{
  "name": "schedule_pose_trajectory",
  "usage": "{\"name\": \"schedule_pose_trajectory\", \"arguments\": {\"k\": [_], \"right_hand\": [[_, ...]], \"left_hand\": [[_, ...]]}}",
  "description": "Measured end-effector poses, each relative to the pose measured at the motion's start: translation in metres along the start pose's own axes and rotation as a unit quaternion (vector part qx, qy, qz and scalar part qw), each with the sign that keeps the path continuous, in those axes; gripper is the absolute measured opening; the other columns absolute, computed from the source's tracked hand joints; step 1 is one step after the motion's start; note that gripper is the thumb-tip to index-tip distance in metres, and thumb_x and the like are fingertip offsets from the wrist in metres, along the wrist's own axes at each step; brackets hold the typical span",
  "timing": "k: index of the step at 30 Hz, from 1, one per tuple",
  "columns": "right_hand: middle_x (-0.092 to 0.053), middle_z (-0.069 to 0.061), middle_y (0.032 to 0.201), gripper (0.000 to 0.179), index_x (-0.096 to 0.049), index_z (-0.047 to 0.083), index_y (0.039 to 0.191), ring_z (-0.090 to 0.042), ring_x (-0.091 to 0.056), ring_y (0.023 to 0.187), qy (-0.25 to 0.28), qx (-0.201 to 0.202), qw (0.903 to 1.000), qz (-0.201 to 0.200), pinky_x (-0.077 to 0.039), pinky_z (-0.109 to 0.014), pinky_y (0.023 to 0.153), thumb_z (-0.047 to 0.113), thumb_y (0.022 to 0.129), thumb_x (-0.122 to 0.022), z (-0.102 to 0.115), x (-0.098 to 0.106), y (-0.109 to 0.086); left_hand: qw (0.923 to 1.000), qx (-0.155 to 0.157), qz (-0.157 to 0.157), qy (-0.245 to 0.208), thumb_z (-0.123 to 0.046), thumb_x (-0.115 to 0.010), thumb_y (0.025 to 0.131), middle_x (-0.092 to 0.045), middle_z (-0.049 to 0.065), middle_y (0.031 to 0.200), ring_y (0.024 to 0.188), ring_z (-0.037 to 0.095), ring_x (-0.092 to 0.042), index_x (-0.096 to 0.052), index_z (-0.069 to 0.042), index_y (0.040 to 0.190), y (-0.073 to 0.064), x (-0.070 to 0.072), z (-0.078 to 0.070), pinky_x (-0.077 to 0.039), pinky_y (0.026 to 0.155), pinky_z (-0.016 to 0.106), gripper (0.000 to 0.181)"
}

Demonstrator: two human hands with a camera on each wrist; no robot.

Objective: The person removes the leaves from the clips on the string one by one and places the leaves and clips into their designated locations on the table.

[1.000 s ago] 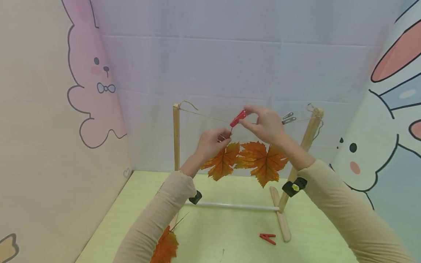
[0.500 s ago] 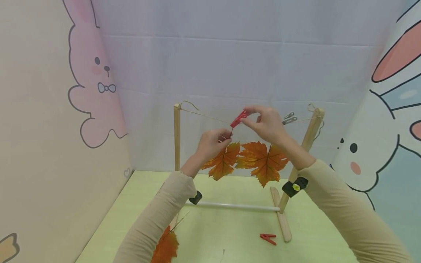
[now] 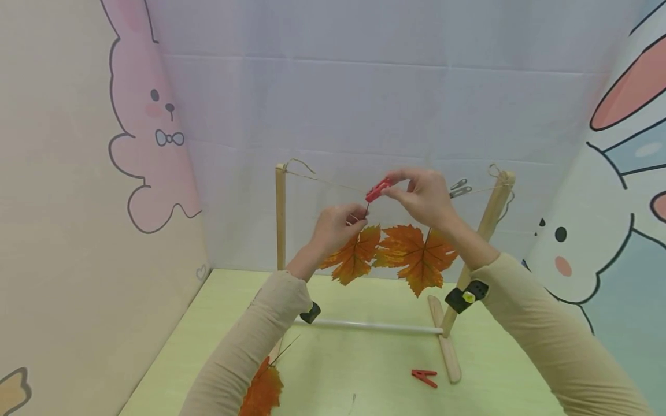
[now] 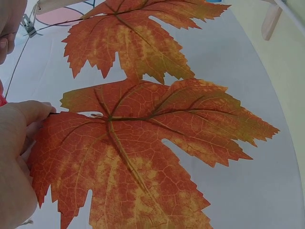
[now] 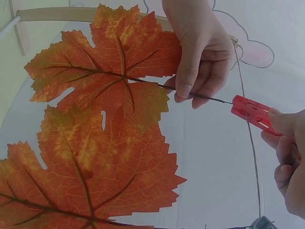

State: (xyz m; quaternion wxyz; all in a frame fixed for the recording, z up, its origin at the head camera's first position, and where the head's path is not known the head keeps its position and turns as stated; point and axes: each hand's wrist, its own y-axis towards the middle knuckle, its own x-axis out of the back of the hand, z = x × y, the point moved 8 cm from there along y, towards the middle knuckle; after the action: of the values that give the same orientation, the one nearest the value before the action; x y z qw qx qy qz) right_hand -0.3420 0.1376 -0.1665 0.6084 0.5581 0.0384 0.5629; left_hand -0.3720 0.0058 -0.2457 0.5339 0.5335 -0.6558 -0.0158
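Observation:
My left hand [image 3: 335, 225] pinches the thin dark stem [image 5: 209, 98] of an orange maple leaf [image 5: 109, 69], which hangs below the fingers. In my right hand [image 3: 424, 195] a red clothespin [image 5: 252, 113] is held between thumb and fingers. The clothespin sits across the string [image 5: 253, 157], and the stem's tip meets its jaws; whether it is clamped there, I cannot tell. Beside it hangs a second maple leaf [image 3: 418, 254], its stem running to a grey metal clip [image 4: 29, 29] on the string. In the head view the left hand partly covers the first leaf.
The string spans two wooden posts [image 3: 281, 219] joined low down by a white rod [image 3: 369, 326]. Another red clothespin [image 3: 425, 377] lies on the pale green table [image 3: 385, 358] near the wooden foot [image 3: 450, 358]. A further orange leaf [image 3: 264, 390] lies by the left forearm.

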Motion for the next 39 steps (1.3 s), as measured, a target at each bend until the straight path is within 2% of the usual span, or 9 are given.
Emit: {"name": "schedule_pose_trajectory", "arguments": {"k": [6,9,17,23,31,34,39], "right_hand": [[-0.069,-0.006,0.073,0.012,-0.072,0.005,0.088,-0.006,-0.023,0.032,0.014,0.015,0.9994,-0.027,-0.018,-0.023,0.033,0.012,0.078,-0.071,0.001,0.005,0.002],[-0.069,-0.008,0.077,0.013,-0.072,0.004,0.09,-0.007,-0.024,0.033,0.021,0.018,0.9988,-0.039,-0.018,-0.022,0.033,0.01,0.078,-0.07,0.001,0.009,0.002],[-0.07,-0.007,0.083,0.015,-0.071,0.004,0.093,-0.008,-0.026,0.034,0.035,0.003,0.9981,-0.05,-0.021,-0.021,0.033,0.009,0.079,-0.069,0.0,0.014,0.001],[-0.069,-0.007,0.081,0.016,-0.071,0.004,0.095,-0.007,-0.025,0.034,0.036,-0.004,0.9973,-0.064,-0.02,-0.021,0.033,0.011,0.081,-0.068,-0.003,0.018,-0.001],[-0.069,-0.012,0.084,0.017,-0.07,0.001,0.094,-0.002,-0.022,0.034,0.061,0.018,0.9951,-0.076,-0.018,-0.02,0.034,0.004,0.078,-0.069,0.005,0.023,-0.006],[-0.068,-0.016,0.082,0.018,-0.068,-0.003,0.094,0.001,-0.019,0.035,0.07,0.017,0.9944,-0.077,-0.018,-0.019,0.034,-0.001,0.077,-0.069,0.015,0.027,-0.009],[-0.059,-0.017,0.061,0.021,-0.066,-0.007,0.098,-0.001,-0.019,0.036,0.088,0.01,0.9941,-0.064,-0.018,-0.02,0.035,-0.006,0.076,-0.067,0.028,0.03,-0.012]], "left_hand": [[1.0,0.004,0.004,-0.003,-0.01,-0.064,0.084,-0.069,0.004,0.085,0.074,0.015,-0.065,-0.067,-0.006,0.094,-0.002,-0.001,0.002,-0.051,0.068,0.023,0.011],[0.9999,0.008,0.008,-0.003,-0.011,-0.063,0.084,-0.069,0.005,0.086,0.074,0.015,-0.065,-0.067,-0.006,0.094,-0.002,-0.001,0.003,-0.051,0.069,0.024,0.011],[0.9998,0.015,0.013,0.001,-0.012,-0.063,0.084,-0.068,0.003,0.086,0.074,0.014,-0.065,-0.067,-0.008,0.094,-0.005,-0.004,0.009,-0.051,0.07,0.024,0.011],[0.9997,0.021,0.014,-0.001,-0.012,-0.064,0.084,-0.068,0.004,0.086,0.074,0.014,-0.065,-0.067,-0.007,0.094,-0.009,-0.005,0.014,-0.051,0.07,0.024,0.011],[0.9997,0.023,0.011,-0.004,-0.011,-0.064,0.084,-0.068,0.004,0.086,0.073,0.015,-0.065,-0.066,-0.007,0.091,-0.017,-0.002,0.018,-0.051,0.07,0.025,0.009],[0.9995,0.028,0.016,-0.003,-0.01,-0.064,0.084,-0.068,0.004,0.085,0.073,0.015,-0.065,-0.066,-0.008,0.091,-0.019,-0.002,0.02,-0.051,0.069,0.025,0.008],[0.9989,0.04,0.022,0.001,-0.01,-0.063,0.084,-0.068,0.003,0.086,0.074,0.015,-0.065,-0.066,-0.008,0.091,-0.023,-0.002,0.027,-0.051,0.069,0.025,0.008]]}}
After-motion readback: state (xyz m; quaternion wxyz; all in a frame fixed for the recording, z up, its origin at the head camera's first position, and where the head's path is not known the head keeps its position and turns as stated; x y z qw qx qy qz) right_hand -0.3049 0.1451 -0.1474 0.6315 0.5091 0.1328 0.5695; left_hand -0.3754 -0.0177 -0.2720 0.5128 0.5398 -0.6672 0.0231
